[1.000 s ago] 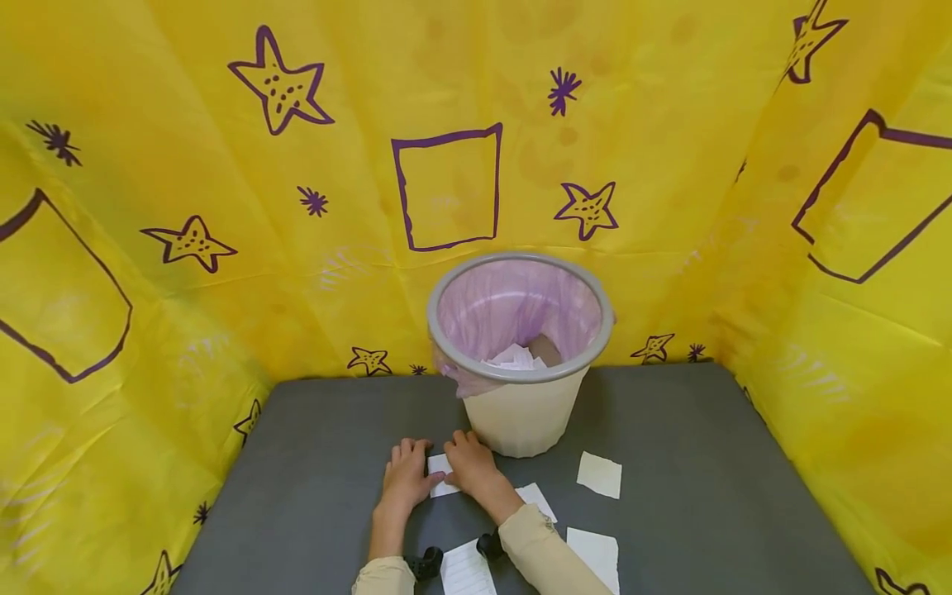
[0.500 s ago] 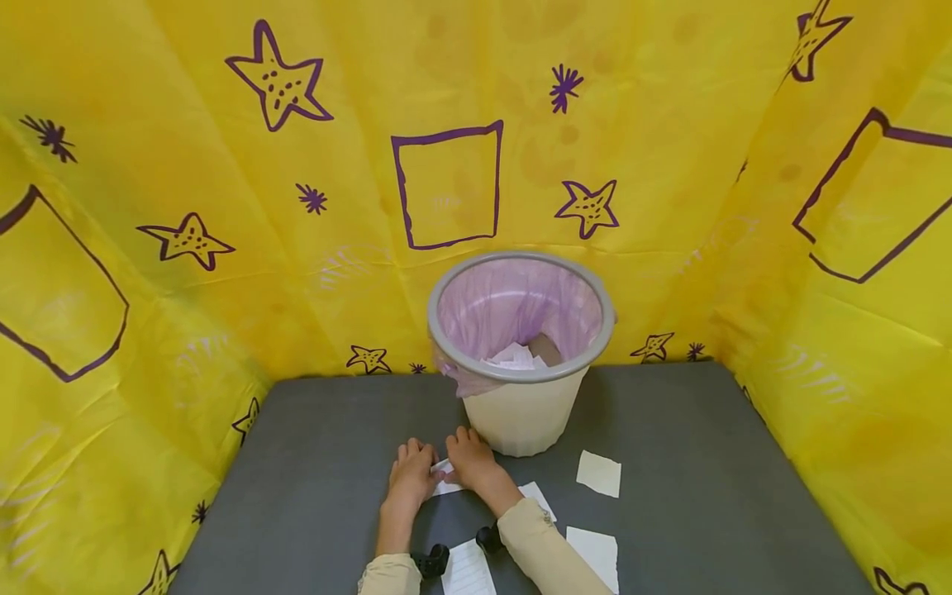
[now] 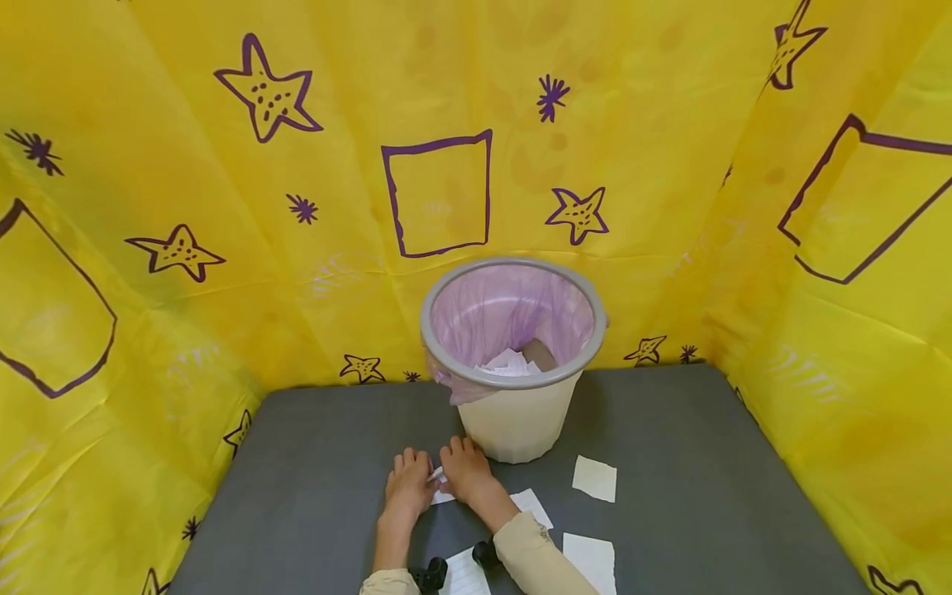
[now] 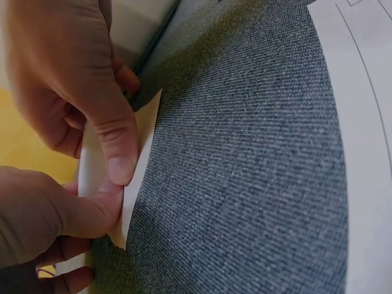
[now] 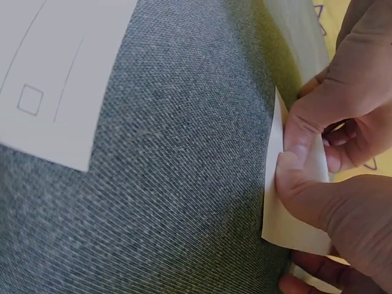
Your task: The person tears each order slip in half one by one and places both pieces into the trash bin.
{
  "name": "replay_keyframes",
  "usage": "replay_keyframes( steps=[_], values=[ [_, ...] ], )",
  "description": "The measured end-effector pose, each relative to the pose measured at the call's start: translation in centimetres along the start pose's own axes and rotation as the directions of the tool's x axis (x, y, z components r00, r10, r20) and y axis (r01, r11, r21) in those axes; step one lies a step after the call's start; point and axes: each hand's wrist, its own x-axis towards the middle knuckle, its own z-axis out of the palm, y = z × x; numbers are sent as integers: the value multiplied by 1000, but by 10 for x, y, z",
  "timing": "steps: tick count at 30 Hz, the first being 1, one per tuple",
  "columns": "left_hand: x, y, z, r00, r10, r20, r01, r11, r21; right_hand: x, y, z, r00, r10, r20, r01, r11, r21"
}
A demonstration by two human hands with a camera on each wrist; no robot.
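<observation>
A small white piece of paper (image 3: 444, 497) lies on the grey tabletop between both hands, in front of the bin. My left hand (image 3: 409, 482) pinches its left side, and my right hand (image 3: 468, 473) pinches the right side, close by the bin's base. Seen from the left wrist, the paper (image 4: 130, 214) is bent up into a curved fold, and the two thumb tips meet on it. The right wrist view has the near strip of the paper (image 5: 272, 214) low over the cloth-like surface. Fingers hide its far side.
A cream bin (image 3: 513, 430) with a purple liner stands behind the hands, paper scraps inside. A lined sheet (image 3: 468, 574) lies between the forearms. White paper pieces (image 3: 534, 506) lie right of the hands, one (image 3: 595, 479) farther right. Yellow patterned cloth (image 3: 439, 198) walls the table.
The paper lay flat a second ago; its far edge has come up and folded toward the near side, so less of it shows. My fingers have curled in around it. The head view shifted slightly.
</observation>
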Motion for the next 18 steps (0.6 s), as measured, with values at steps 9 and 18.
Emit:
replay_keyframes(
  steps=[9, 18],
  values=[
    [-2, -1, 3, 1000, -24, 1, 24, 1000, -4, -1, -4, 0, 998, -12, 58, 13, 1000, -25],
    [-1, -1, 1, 1000, 2, -1, -2, 1000, 31, -3, -6, 1, 999, -38, 15, 38, 999, -31]
  ],
)
